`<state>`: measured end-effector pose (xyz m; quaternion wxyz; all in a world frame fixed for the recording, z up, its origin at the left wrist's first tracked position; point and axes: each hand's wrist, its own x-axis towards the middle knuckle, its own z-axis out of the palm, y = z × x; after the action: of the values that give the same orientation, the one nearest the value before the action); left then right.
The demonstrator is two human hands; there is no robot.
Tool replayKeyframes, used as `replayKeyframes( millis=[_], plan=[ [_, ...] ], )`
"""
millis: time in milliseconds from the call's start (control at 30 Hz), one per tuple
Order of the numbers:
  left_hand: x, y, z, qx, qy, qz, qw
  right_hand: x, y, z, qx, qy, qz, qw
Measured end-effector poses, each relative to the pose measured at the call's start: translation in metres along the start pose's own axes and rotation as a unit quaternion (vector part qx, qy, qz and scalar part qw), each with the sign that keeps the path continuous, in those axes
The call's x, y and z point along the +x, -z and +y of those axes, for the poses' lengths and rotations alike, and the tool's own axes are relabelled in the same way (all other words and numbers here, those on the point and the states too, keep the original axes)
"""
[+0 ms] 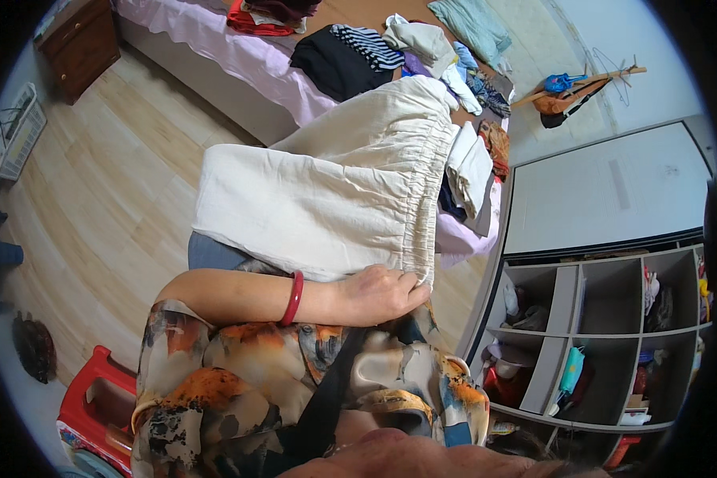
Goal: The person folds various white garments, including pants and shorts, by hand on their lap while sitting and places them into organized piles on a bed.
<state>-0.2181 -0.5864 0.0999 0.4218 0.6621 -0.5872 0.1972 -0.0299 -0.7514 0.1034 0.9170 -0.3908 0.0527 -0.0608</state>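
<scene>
Head view: one bare forearm crosses the lower middle from the left, a red bangle [294, 297] on the wrist. Which arm it is cannot be told for sure; it reads as the left hand [382, 293]. Fingers are curled, pinching the elastic waistband edge of the cream trousers [327, 199], thumb side tucked under the cloth. The grip is closed on fabric, not flat. The other hand is not visible, hidden under the garment or out of view.

The cream trousers are draped across the person's front, waistband to the right with gathered elastic, legs folded to the left, upper end reaching the bed edge.

The bed [215, 48] with a pale pink sheet carries loose clothes: a black and striped top [346, 52], a red garment [255, 20], a light green cloth [474, 28], and a folded white piece [470, 167] just beside the waistband.

The open shelf unit [566, 319] at lower right has several cubbies holding small items; a teal object [571, 370] hangs in one, and the rest is too small and dark to name. A red plastic stool [95, 398] sits lower left, partly cut off. A wooden nightstand [80, 44] stands upper left. Coat hangers [573, 88] lie against the wall, upper right. The person's patterned blouse [295, 382] fills the bottom, hiding the lap.
</scene>
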Motion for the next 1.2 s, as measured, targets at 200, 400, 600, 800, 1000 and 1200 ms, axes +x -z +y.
replayKeyframes(
  millis=[200, 400, 600, 800, 1000, 1200],
  plan=[
    [0.002, 0.002, 0.001, -0.014, 0.014, -0.043, 0.999, -0.002, 0.02, 0.008, 0.001, -0.018, 0.033, 0.999],
    [0.0, -0.003, 0.004, -0.013, 0.015, -0.077, 0.997, -0.008, 0.044, 0.014, 0.002, -0.024, 0.073, 0.997],
    [-0.003, -0.01, 0.002, -0.02, 0.01, -0.098, 0.995, -0.011, 0.065, 0.021, 0.005, -0.03, 0.107, 0.994],
    [-0.002, -0.008, -0.001, -0.057, 0.011, -0.132, 0.989, -0.007, 0.073, 0.026, 0.01, -0.037, 0.118, 0.992],
    [-0.001, -0.006, -0.002, -0.054, 0.013, -0.158, 0.986, 0.0, 0.077, 0.026, 0.02, -0.04, 0.12, 0.992],
    [-0.003, -0.009, 0.0, -0.032, 0.025, -0.149, 0.988, 0.011, 0.072, 0.023, 0.029, -0.045, 0.102, 0.993]
  ],
)
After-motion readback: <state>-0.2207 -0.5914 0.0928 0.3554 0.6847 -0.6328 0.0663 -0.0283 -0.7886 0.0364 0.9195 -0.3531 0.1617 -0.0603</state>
